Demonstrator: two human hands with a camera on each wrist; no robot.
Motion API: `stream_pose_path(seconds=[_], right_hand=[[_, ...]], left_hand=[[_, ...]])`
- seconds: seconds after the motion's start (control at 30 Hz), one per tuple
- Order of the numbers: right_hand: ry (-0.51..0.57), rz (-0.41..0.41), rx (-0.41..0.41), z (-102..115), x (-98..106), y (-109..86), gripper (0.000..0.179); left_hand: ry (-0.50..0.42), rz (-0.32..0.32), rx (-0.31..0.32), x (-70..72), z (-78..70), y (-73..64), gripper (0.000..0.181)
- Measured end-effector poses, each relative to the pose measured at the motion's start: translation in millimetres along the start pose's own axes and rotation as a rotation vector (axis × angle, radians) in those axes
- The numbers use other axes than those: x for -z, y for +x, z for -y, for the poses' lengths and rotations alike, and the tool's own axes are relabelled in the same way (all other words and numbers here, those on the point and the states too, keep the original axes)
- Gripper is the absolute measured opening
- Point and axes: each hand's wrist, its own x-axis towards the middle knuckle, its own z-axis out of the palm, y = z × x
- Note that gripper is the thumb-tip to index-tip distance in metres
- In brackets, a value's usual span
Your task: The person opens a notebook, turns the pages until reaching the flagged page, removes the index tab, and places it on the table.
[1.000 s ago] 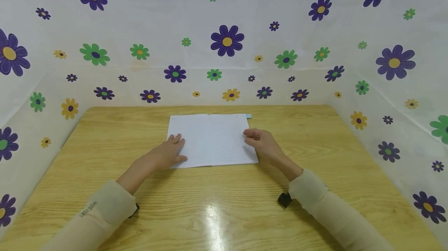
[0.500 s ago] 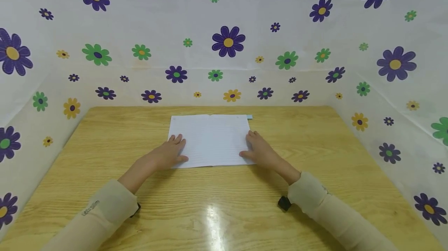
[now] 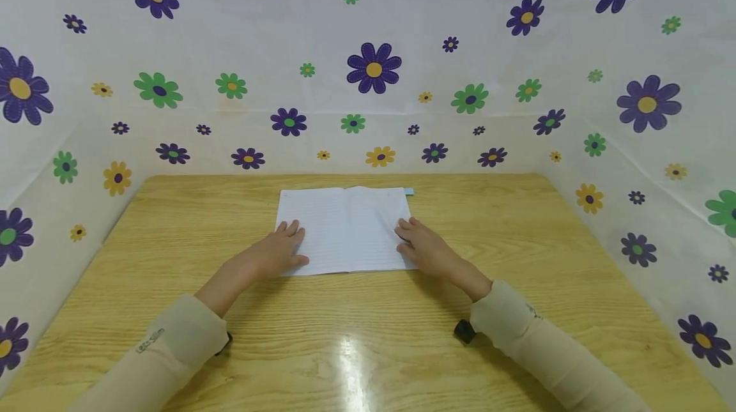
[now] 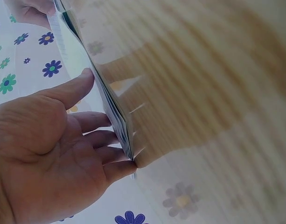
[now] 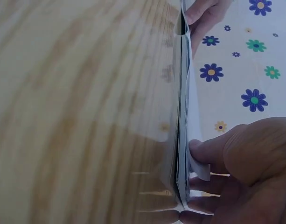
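Observation:
A notebook (image 3: 323, 207) with ruled white pages lies spread flat on the wooden table. On its left page rests my left hand (image 3: 275, 255), fingers extended and thumb apart near the lower edge. My right hand (image 3: 430, 252) is at the right edge, where thumb and fingers pinch a page (image 3: 368, 223). That page bulges slightly near the fold, with a crease running toward the fingers. In the right wrist view the lifted page (image 5: 194, 112) curves away from the stack beneath, its corner under the thumb. The left wrist view shows fingertips at the notebook's edge (image 4: 115, 119).
A light blue tab (image 3: 409, 191) sticks out at the notebook's top right. White cloth (image 3: 322, 29) with printed flowers stands around the back and sides of the table (image 3: 489, 207). A small black device (image 3: 464, 331) sits under the right sleeve.
My right hand went from loosely curled at the right edge to lying flat on the right page, then drew its fingers together on a page, which now bulges. The left hand stays put.

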Motion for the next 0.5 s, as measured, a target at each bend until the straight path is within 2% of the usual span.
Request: stream_pose_path(seconds=[0.33,0.5], right_hand=[[-0.073,-0.194,0.066,10,-1,2.5,0.023],[-0.008,-0.267,0.033,14,-1,0.2,0.022]], left_hand=[[0.004,0.011,0.004,3.8,-3.5,-2.5,0.067],[0.006,0.015,0.008,4.9,-5.2,-4.5,0.067]])
